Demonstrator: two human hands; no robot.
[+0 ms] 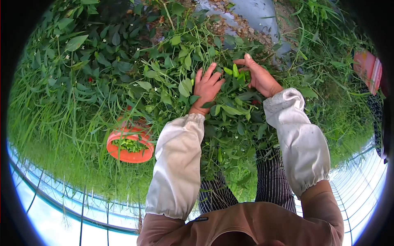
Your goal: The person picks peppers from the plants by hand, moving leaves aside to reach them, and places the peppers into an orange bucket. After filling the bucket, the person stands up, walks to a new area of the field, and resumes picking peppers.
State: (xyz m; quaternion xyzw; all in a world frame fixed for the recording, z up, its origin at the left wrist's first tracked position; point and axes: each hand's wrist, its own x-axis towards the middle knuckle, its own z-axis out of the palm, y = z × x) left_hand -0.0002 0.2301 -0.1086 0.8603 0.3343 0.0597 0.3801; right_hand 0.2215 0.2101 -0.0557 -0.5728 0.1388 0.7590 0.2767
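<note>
My left hand [207,87] rests among the leaves of a pepper plant [232,110], its fingers spread and nothing visible in them. Close by on the right, my right hand [262,78] is curled around several green chili peppers [236,71], which show between its thumb and fingers. Leaves hide part of its fingertips. White sleeve covers run over both forearms.
An orange bucket [130,156] with green peppers inside lies in the tall grass at the left. Grey plastic sheeting [250,18] covers soil ahead. A red and pink object [367,71] is at the far right. Dense pepper plants [106,49] grow at the upper left.
</note>
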